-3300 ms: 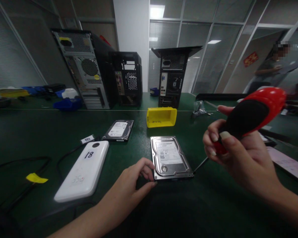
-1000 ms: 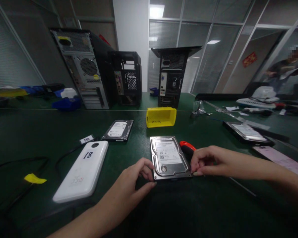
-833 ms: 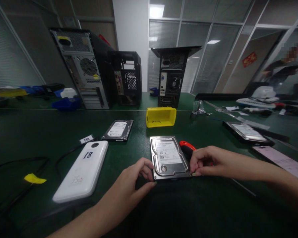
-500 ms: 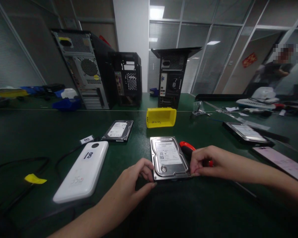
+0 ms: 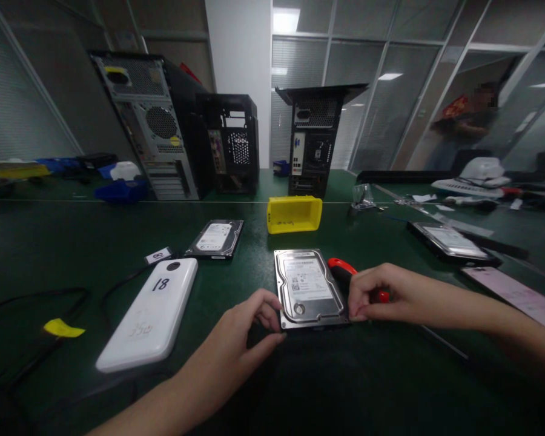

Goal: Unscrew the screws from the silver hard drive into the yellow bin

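A silver hard drive (image 5: 309, 284) with a white label lies flat on the green table in front of me. My left hand (image 5: 257, 321) holds its near left corner, with the fingertips along the side and the thumb at the front edge. At the near right corner, my right hand (image 5: 376, 297) has its thumb and fingers pinched together against the drive. Behind that hand lies a screwdriver with a red and black handle (image 5: 342, 268). Its shaft comes out below the wrist, and my fingers hide part of the handle.
Beyond the drive stands a yellow bin (image 5: 294, 215) with small bits inside. Another hard drive (image 5: 215, 238) and a white power bank (image 5: 149, 315) marked 18 are on the left. A third drive (image 5: 452, 242) and a pink phone-like slab (image 5: 518, 297) lie right. Computer cases (image 5: 312, 142) stand behind.
My right hand has shifted very slightly at the corner of the hard drive. My left hand and the drive stay put. A person in the background has moved left.
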Available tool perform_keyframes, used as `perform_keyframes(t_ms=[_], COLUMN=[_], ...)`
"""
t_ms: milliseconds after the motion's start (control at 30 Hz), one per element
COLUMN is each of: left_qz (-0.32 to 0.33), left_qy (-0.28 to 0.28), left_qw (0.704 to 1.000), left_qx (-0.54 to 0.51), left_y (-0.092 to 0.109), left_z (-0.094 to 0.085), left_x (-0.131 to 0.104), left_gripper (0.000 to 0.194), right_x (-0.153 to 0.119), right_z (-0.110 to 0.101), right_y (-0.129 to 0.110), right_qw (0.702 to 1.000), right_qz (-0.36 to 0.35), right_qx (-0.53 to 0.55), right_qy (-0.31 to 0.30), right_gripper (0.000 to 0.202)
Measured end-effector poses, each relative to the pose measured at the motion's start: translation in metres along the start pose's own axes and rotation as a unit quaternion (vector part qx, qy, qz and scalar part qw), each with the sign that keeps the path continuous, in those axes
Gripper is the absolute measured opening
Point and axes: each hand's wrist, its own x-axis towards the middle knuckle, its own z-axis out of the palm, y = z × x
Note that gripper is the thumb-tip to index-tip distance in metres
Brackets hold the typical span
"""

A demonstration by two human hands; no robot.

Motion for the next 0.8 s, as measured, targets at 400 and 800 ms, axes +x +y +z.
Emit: perform_keyframes(t_ms=[400,800], left_qz=[0.005,-0.003], left_qy=[0.0,-0.003], left_qw=[1.0,1.0], left_qx=[0.006,0.011], left_y=[-0.0019,0.0009], left_z=[0.0015,-0.001], left_x=[-0.0006,-0.0013], left_gripper=[0.021,0.022], right_x=[0.0026,0.0035], right_z=[0.0021,0.003], right_y=[0.0057,0.0057], right_qw=[0.998,0.996], right_qz=[0.015,0.019], right_qx=[0.062,0.077], right_qy=[-0.02,-0.028], right_gripper=[0.027,0.026])
